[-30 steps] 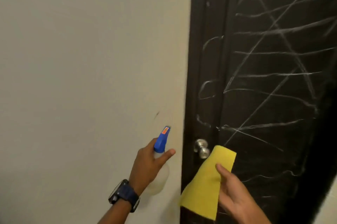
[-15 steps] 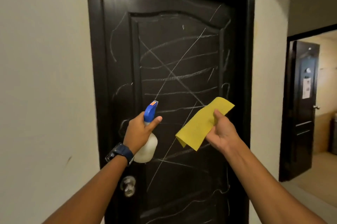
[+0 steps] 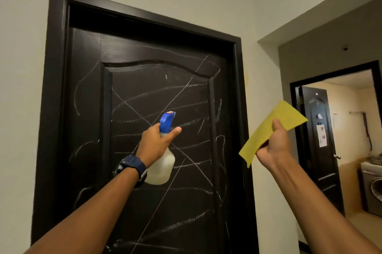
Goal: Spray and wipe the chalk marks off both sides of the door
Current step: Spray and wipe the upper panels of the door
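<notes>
A closed black door (image 3: 132, 51) fills the middle of the view, and white chalk marks (image 3: 161, 96) scrawl across its raised panel and left stile. My left hand (image 3: 154, 142) grips a white spray bottle (image 3: 162, 167) by the neck, its blue nozzle head pointing up at the panel's centre. My right hand (image 3: 272, 146) pinches a yellow cloth (image 3: 275, 123), held up in front of the wall to the right of the door frame, off the door. The door's knob is out of view.
A pale wall (image 3: 18, 88) borders the door on the left. To the right, a second black door (image 3: 318, 146) stands open onto a lit room with a washing machine (image 3: 374, 193) low at the right edge.
The view has swung right and tilted up from the knob area to the door's upper panel. Both hands rose. The cloth hand moved right, off the door, and the bottle now fronts the panel's centre.
</notes>
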`<state>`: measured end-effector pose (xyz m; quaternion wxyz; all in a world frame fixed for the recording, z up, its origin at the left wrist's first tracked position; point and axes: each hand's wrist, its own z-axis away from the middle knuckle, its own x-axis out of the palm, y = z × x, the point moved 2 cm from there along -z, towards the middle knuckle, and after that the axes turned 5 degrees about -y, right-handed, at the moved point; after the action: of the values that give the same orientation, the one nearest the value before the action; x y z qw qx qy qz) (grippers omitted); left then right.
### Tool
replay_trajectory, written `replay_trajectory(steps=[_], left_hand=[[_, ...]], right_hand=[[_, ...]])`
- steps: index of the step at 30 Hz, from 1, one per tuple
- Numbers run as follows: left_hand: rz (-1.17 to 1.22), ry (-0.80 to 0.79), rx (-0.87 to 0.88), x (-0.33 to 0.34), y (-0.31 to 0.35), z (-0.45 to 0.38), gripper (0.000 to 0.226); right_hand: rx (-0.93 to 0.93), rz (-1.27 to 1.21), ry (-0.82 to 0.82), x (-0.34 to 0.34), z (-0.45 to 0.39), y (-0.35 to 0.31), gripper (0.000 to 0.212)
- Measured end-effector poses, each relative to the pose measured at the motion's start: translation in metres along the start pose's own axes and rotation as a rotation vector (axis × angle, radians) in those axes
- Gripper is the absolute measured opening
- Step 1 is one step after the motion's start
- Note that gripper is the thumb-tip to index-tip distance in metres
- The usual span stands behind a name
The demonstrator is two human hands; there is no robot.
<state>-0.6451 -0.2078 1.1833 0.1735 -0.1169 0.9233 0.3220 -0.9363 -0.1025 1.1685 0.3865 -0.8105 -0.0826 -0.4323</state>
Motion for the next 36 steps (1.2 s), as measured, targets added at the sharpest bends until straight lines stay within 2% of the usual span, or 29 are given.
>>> replay_trajectory(steps=[3,8,11,14,18,20,24,29,33,36], left_hand=[[-0.001,-0.031,0.025,0.02,0.013,-0.026,0.045],[0.002,-0.029,0.087,0.047,0.02,-0.077,0.041],[0.031,0.001,0.132,0.057,0.018,-0.116,0.04],[0.065,-0.004,0.18,0.07,0.018,-0.155,0.034],[0.043,-0.032,0.239,0.085,0.022,-0.209,0.034],[0.032,-0.034,0.269,0.092,0.021,-0.235,0.033],[0.018,0.008,0.339,0.115,0.019,-0.281,0.027],[-0.006,0.072,0.379,0.15,0.022,-0.331,0.028],[-0.039,0.077,0.359,0.174,0.028,-0.365,0.041],[-0.096,0.192,0.353,0.181,0.031,-0.392,0.038]], right_hand=[[-0.202,0.148,-0.072,0.012,-0.024,-0.015,0.054],[-0.49,0.56,-0.136,0.038,-0.063,-0.025,0.056],[-0.636,0.641,-0.159,0.058,-0.094,-0.026,0.054],[-0.708,0.701,-0.161,0.071,-0.134,-0.021,0.054],[-0.909,0.814,-0.271,0.087,-0.176,-0.009,0.044],[-1.013,0.935,-0.283,0.093,-0.199,0.0,0.049],[-1.009,1.122,-0.188,0.093,-0.26,0.02,0.051],[-0.987,1.222,-0.149,0.099,-0.336,0.037,0.054],[-0.987,1.183,-0.198,0.101,-0.387,0.047,0.058],[-0.998,1.117,-0.241,0.107,-0.421,0.049,0.054]])
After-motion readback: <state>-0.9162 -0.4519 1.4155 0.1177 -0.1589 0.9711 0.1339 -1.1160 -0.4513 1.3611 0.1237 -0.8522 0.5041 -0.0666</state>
